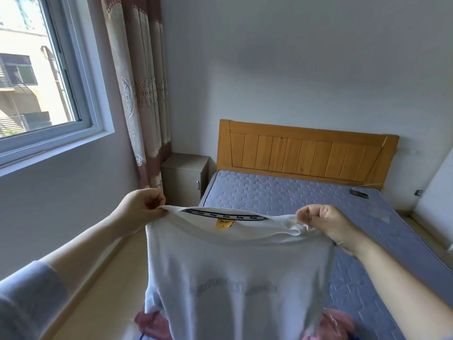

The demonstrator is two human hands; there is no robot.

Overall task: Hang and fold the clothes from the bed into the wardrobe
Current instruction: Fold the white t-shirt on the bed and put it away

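Observation:
A white T-shirt (pixel 235 271) with a yellow neck label hangs in front of me, held up by its shoulders. My left hand (pixel 139 207) pinches the left shoulder seam. My right hand (pixel 323 223) grips the bunched right shoulder. The shirt hangs over the near end of the bed (pixel 306 200), which has a bare blue quilted mattress. A pink garment (pixel 335 320) lies on the bed behind the shirt's hem, mostly hidden. The wardrobe is out of view.
A wooden headboard (pixel 306 153) stands against the far wall. A grey bedside cabinet (pixel 183 177) sits left of the bed, below a patterned curtain (pixel 144 94). A window (pixel 36 69) fills the left wall. A small dark object (pixel 359 193) lies on the mattress's far right.

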